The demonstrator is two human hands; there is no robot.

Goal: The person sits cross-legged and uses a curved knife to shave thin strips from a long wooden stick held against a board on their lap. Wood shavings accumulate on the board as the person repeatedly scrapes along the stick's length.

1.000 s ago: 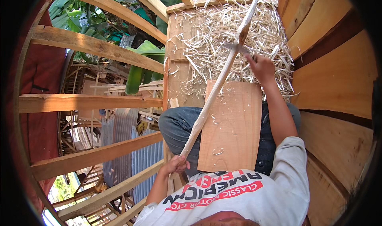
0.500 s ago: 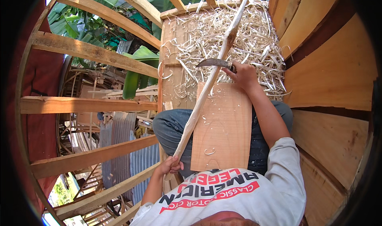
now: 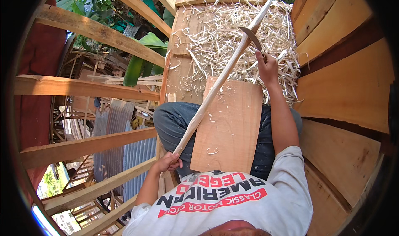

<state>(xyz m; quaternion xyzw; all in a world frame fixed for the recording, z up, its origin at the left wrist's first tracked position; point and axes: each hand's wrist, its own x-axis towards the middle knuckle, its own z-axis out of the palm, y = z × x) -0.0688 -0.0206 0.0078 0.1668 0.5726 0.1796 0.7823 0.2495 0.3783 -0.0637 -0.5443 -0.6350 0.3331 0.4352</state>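
Observation:
A long pale wooden pole (image 3: 214,89) slants from lower left to upper right, crossing a flat board (image 3: 232,124) that lies on my lap. Its near end is gripped by my left hand (image 3: 168,161), fingers wrapped round it. My right hand (image 3: 268,67) is closed on the handle of a small curved knife (image 3: 254,38). The dark blade reaches up and left to the pole, its tip over the pole's far part; whether it cuts in there I cannot tell. Part of the pole's far half looks darker than the peeled length. A few thin shavings lie on the board.
Beyond the board, a heap of curled wood shavings (image 3: 245,26) covers much of the plank floor (image 3: 183,76). Wooden rails (image 3: 95,86) line the left, with corrugated sheets (image 3: 139,157) and banana leaves (image 3: 151,43) outside. A plank wall (image 3: 345,84) stands close on the right.
My right hand and the knife have moved farther away and to the right, along the pole toward its far end. The blade now angles differently. My left hand still holds the near end.

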